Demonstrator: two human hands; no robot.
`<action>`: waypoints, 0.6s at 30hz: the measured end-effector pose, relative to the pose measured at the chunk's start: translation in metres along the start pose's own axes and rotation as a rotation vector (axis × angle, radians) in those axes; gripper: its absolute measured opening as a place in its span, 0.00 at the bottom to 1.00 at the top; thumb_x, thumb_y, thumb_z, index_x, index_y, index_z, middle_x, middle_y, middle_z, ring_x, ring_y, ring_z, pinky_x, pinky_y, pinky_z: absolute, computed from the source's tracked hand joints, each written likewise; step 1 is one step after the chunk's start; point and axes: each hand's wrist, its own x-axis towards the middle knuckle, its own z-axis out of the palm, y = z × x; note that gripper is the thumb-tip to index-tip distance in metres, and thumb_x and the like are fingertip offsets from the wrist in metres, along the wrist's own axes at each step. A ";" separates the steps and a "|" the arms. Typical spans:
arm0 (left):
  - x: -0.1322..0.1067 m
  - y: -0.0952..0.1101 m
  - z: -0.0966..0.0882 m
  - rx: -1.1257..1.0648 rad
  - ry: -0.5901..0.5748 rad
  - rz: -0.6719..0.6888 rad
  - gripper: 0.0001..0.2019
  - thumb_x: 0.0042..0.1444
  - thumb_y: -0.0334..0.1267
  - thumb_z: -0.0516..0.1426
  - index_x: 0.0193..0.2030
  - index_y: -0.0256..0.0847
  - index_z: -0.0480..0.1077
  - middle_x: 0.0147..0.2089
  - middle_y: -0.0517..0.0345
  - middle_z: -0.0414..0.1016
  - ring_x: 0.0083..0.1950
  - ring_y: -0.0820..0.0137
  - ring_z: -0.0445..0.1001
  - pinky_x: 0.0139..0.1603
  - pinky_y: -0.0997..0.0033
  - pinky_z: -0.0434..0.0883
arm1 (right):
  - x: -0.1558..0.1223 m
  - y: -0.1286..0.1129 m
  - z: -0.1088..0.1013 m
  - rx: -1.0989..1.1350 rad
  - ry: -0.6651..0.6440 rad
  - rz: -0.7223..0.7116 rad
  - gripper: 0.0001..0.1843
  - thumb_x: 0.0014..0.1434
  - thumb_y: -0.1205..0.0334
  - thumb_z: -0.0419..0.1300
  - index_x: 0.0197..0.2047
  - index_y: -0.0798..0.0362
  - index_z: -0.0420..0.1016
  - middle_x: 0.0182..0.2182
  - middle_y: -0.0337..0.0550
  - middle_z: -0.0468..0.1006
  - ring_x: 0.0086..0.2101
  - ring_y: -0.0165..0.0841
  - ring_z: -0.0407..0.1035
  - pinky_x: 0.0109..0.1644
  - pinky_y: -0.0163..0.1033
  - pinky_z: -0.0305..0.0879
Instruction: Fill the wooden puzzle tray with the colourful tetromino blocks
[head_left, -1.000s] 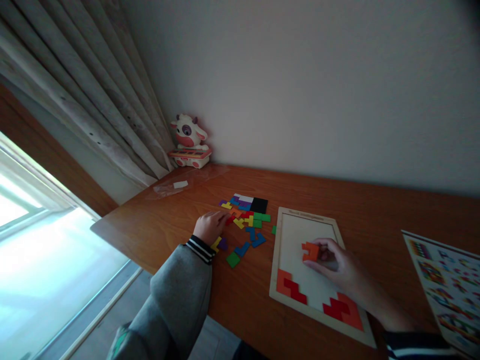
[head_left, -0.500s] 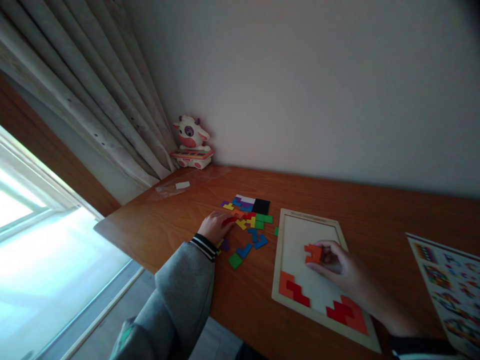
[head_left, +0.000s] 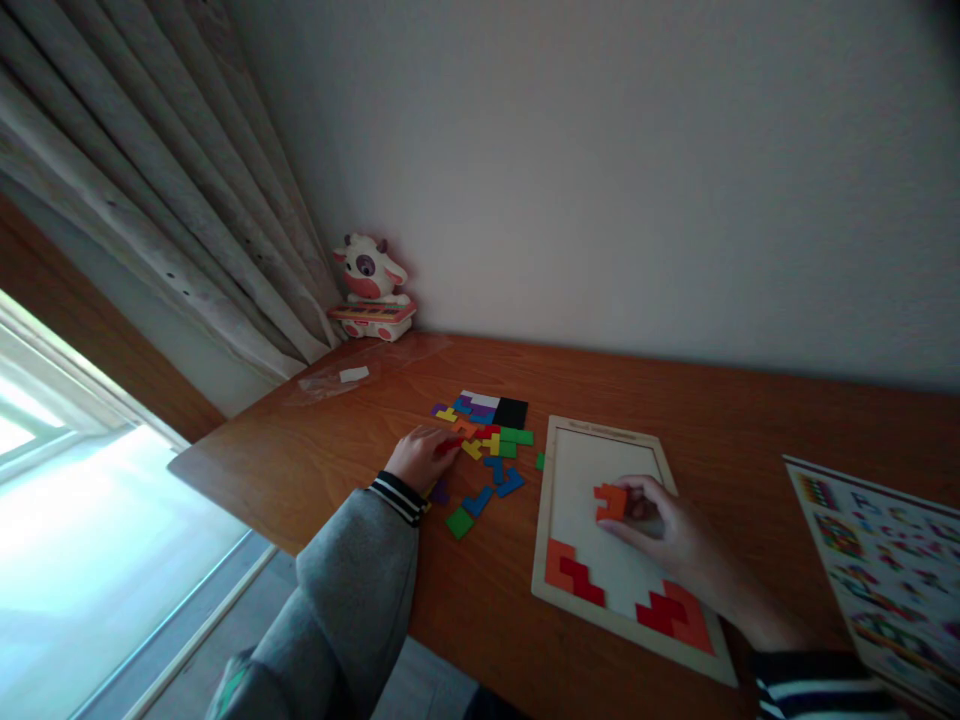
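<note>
A wooden puzzle tray (head_left: pixel 547 500) lies on the brown table, with orange and red pieces (head_left: pixel 571 574) set in its near corners. My right hand (head_left: pixel 661 528) hovers over the tray's middle, fingers pinched on an orange puzzle piece (head_left: pixel 610 501). To the left lies a heap of loose coloured pieces (head_left: pixel 489 443). My left hand (head_left: pixel 421 456) rests at the heap's left edge, fingers curled on a red piece (head_left: pixel 449 446).
A toy cow (head_left: pixel 370 286) stands at the back by the curtain (head_left: pixel 187 200). A clear plastic bag (head_left: pixel 346 376) lies near it. A printed pattern sheet (head_left: pixel 877 560) lies at the right. The table's left edge drops off beside a bright window.
My left hand has closed on a red piece at the heap's edge. My right hand keeps the orange piece over the tray, shifting only slightly. The view has drifted a little.
</note>
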 end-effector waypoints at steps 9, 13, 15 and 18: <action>0.004 -0.004 0.002 0.007 0.004 -0.036 0.12 0.63 0.44 0.58 0.49 0.44 0.75 0.48 0.52 0.81 0.49 0.62 0.79 0.54 0.63 0.75 | 0.000 0.003 0.003 0.013 0.023 -0.048 0.21 0.54 0.46 0.66 0.47 0.48 0.72 0.37 0.44 0.81 0.36 0.39 0.75 0.42 0.45 0.73; 0.004 -0.003 0.002 -0.008 0.005 -0.038 0.11 0.64 0.43 0.57 0.49 0.44 0.75 0.48 0.54 0.82 0.49 0.64 0.79 0.55 0.64 0.75 | 0.001 0.004 0.004 0.015 0.017 -0.042 0.22 0.54 0.46 0.67 0.47 0.48 0.72 0.37 0.44 0.81 0.36 0.38 0.75 0.42 0.45 0.74; 0.004 -0.002 0.002 -0.017 0.013 -0.047 0.11 0.64 0.42 0.57 0.49 0.44 0.75 0.48 0.54 0.82 0.49 0.64 0.80 0.54 0.66 0.75 | 0.001 0.005 0.004 0.010 0.016 -0.042 0.22 0.54 0.46 0.67 0.47 0.48 0.73 0.37 0.44 0.81 0.36 0.38 0.75 0.42 0.45 0.74; 0.005 -0.001 0.001 -0.024 0.025 -0.063 0.11 0.64 0.42 0.56 0.49 0.44 0.75 0.46 0.55 0.82 0.47 0.65 0.81 0.51 0.68 0.77 | 0.001 0.004 0.003 0.003 0.015 -0.034 0.22 0.54 0.45 0.66 0.47 0.48 0.73 0.37 0.44 0.81 0.36 0.39 0.75 0.42 0.45 0.75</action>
